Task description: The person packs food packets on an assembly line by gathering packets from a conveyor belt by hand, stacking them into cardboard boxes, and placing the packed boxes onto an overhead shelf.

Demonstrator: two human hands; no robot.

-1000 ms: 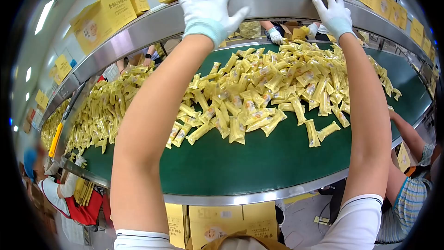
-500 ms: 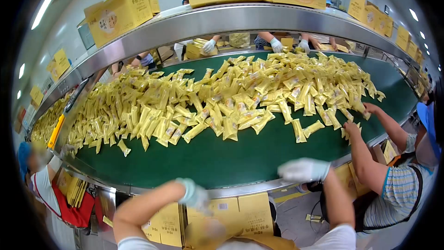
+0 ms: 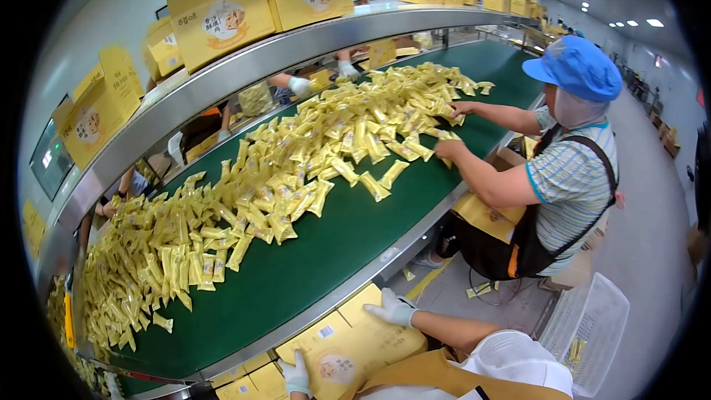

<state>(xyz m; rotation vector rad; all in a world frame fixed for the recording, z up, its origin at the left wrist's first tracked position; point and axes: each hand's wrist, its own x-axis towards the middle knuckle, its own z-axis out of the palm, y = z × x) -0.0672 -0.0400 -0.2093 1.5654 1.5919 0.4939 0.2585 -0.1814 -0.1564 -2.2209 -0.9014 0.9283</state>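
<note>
My white-gloved left hand [image 3: 296, 375] grips the left side of a yellow cardboard carton [image 3: 343, 353], which lies in front of my body, beside the conveyor's near edge. At the carton's far right corner is my right hand [image 3: 392, 308], also gloved, its fingers over the edge. The carton has a barcode label and a round printed picture. Beyond it, a large heap of small yellow snack packets [image 3: 289, 170] lies on the green conveyor belt [image 3: 318, 259].
A co-worker [image 3: 570, 155] in a blue cap reaches into the packets at the right. Open cartons [image 3: 222, 18] stand on the metal shelf [image 3: 296, 44] above the belt. More cartons [image 3: 255, 385] lie left of mine. A white plastic crate [image 3: 600, 333] sits on the floor.
My view has turned to the right. My hands, which were apart and raised near the belt, have come down onto the yellow carton and now hold its sides.
</note>
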